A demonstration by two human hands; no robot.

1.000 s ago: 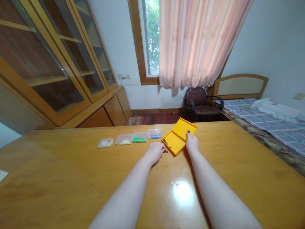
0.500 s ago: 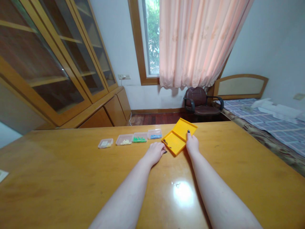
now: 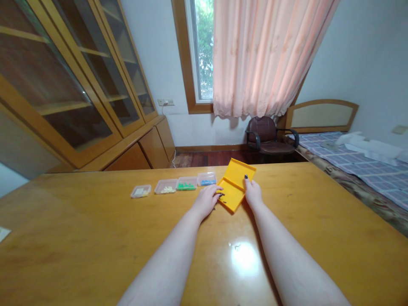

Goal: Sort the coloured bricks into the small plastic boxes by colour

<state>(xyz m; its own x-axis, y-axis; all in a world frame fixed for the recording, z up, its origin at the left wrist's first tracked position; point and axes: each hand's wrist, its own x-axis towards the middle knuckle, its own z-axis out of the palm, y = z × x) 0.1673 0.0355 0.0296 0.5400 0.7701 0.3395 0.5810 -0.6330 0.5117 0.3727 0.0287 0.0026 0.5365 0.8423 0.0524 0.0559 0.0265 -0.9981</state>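
Note:
A hinged yellow plastic box [image 3: 231,196] lies open and turned at an angle near the far side of the table. My right hand [image 3: 254,194] grips its right side, thumb on top by the hinge. My left hand [image 3: 205,200] is at the left corner, its fingertips slightly apart over the rim. Small dark pieces [image 3: 224,202] lie inside the box close to those fingertips; too tiny to name. Another dark bit [image 3: 214,208] shows on the table beneath my left hand.
Left of the box stand clear trays with blue pieces [image 3: 208,182], green pieces [image 3: 186,186] and cream pieces [image 3: 168,189], plus a smaller clear box [image 3: 140,191]. The wooden table [image 3: 95,238] ends just behind them. Beyond it is an office chair [image 3: 264,134].
The yellow box has shifted a little left and toward me with my right hand. My left hand's fingers have uncurled from a fist and reached over the box's left rim.

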